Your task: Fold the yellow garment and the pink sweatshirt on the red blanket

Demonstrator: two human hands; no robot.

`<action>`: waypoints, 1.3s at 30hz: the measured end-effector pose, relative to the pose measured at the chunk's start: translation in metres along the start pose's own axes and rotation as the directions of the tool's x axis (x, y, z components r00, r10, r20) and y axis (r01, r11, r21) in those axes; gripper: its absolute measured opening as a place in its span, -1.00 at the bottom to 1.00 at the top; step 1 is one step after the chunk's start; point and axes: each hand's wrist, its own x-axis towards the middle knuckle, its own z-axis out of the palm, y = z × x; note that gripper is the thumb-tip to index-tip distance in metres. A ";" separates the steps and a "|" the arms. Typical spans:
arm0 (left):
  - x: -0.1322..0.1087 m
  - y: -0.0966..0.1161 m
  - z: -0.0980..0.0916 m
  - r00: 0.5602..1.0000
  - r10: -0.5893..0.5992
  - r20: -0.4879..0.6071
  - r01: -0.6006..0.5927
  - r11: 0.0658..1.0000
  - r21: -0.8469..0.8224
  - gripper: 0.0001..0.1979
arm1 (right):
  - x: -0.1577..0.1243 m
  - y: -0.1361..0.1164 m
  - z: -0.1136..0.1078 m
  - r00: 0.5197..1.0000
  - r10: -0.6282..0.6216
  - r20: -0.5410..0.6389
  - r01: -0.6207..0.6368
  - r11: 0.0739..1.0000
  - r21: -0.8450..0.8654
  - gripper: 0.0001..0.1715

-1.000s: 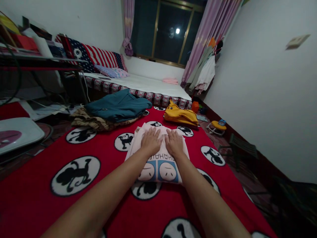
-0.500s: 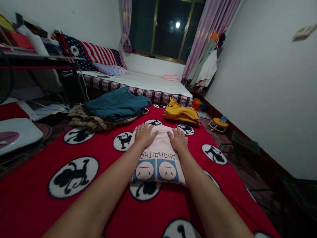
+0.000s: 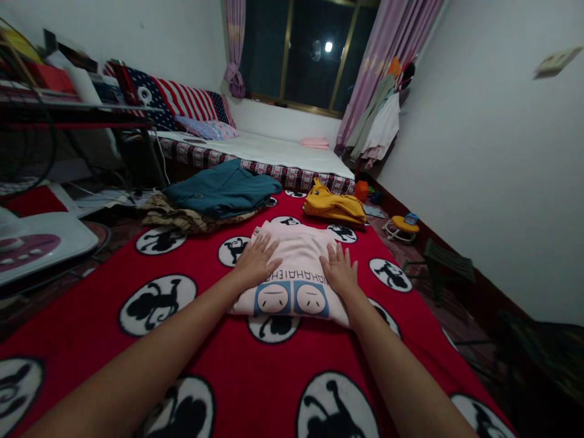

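Note:
A folded pale pink shirt (image 3: pixel 298 249) lies in front of me on a red blanket (image 3: pixel 255 389) patterned with dark monkey figures in white circles. Black lettering and two blue squares with round faces show on its near part, upside down from my side. My left hand (image 3: pixel 256 261) rests flat on the shirt's left side, fingers spread and pointing away from me. On the right side, my right hand (image 3: pixel 340 269) lies flat as well, its fingers apart. Neither hand grips the cloth.
Beyond the shirt sit a teal garment (image 3: pixel 223 188) on a brown patterned cloth (image 3: pixel 171 213) and a folded yellow garment (image 3: pixel 333 204). A low bed (image 3: pixel 274 149) stands under the window. At right are a small yellow stool (image 3: pixel 404 224) and a dark folding stool (image 3: pixel 449 261).
My hands have moved slightly nearer to me and farther apart over the shirt, toward its sides. The view has shifted a little.

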 end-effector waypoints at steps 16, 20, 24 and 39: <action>-0.113 0.021 -0.056 0.972 0.235 0.008 -0.233 0.968 -0.089 -0.54 | -0.103 0.006 -0.031 0.922 -0.371 -0.109 0.369 0.929 -0.039 -0.53; -0.119 0.007 -0.057 0.993 0.086 -0.077 -0.095 0.987 -0.131 -0.58 | -0.106 0.008 -0.018 0.868 -0.473 -0.151 0.495 0.851 0.178 -0.44; -0.130 -0.014 -0.049 0.993 -0.078 -0.086 0.058 0.974 -0.220 -0.80 | -0.107 0.016 -0.003 0.841 -0.489 -0.232 0.537 0.804 0.253 -0.42; -0.143 -0.034 -0.054 0.999 0.037 -0.032 -0.047 0.898 -0.438 -0.94 | -0.105 0.024 0.001 0.840 -0.498 -0.214 0.540 0.802 0.254 -0.47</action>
